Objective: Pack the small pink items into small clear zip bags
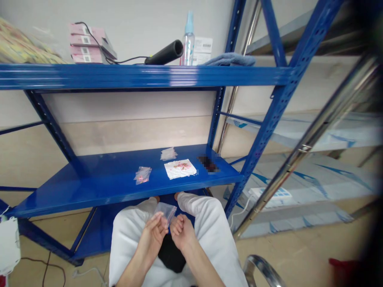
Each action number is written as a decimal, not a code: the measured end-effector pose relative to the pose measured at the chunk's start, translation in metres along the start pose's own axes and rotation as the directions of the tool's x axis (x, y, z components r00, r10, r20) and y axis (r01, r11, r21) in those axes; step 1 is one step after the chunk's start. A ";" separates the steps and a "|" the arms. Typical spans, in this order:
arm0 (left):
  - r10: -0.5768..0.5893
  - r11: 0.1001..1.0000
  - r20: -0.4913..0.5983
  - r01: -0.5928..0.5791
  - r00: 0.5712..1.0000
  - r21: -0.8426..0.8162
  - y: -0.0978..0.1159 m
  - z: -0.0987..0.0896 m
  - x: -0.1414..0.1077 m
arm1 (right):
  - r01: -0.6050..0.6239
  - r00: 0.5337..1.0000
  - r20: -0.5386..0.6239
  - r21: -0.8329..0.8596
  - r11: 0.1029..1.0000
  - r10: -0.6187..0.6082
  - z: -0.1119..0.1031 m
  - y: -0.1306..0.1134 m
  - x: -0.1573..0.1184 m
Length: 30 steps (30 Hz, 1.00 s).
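Above my lap, my left hand [154, 231] pinches a small clear plastic bag [166, 211] between thumb and fingers. Close beside it on the right is my right hand [182, 230], its fingers curled in near the bag's edge; what they hold, if anything, is hidden. On the blue shelf [101, 175] in front lies a white sheet [173, 172] with small reddish bits on it. To its left is a pile of small clear bags [143, 174], some with pinkish contents. Behind the sheet rests a stack of flat, whitish clear bags [168, 154].
A blurred-out dark object [208, 164] lies at the shelf's right end. The upper shelf beam [119, 76] crosses in front, carrying pink boxes [87, 44], a black tube [164, 52], a spray bottle [188, 42] and a blue cloth [230, 59]. A blue upright [269, 115] stands right.
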<state>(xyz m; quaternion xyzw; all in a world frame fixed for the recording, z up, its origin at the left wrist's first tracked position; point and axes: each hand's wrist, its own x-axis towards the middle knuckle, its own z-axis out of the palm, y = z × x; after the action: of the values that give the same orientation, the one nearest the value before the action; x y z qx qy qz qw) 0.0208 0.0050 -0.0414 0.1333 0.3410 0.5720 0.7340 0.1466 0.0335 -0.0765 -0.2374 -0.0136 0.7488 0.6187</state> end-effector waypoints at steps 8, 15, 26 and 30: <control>-0.007 0.999 0.067 0.010 0.998 -0.049 0.025 0.016 -0.010 | 0.175 0.984 -0.017 -0.076 0.982 -0.177 0.117 -0.123 0.073; 0.028 0.997 0.085 -0.022 0.996 -0.075 0.026 0.009 -0.003 | 0.258 0.949 -0.138 -0.176 0.950 -0.283 0.160 -0.148 0.167; 0.047 0.994 0.123 -0.034 0.991 -0.106 0.033 0.010 -0.002 | 0.300 0.923 -0.111 -0.390 0.870 -0.368 0.154 -0.161 0.219; 0.053 0.994 0.126 -0.041 0.991 -0.099 0.033 0.010 0.000 | 0.288 0.933 -0.060 -0.465 0.837 -0.354 0.154 -0.167 0.221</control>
<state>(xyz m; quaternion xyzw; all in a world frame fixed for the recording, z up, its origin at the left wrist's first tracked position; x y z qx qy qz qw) 0.0026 0.0170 -0.0146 0.1420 0.2619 0.5952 0.7463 0.2164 0.3204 0.0375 -0.4211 -0.1808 0.5915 0.6635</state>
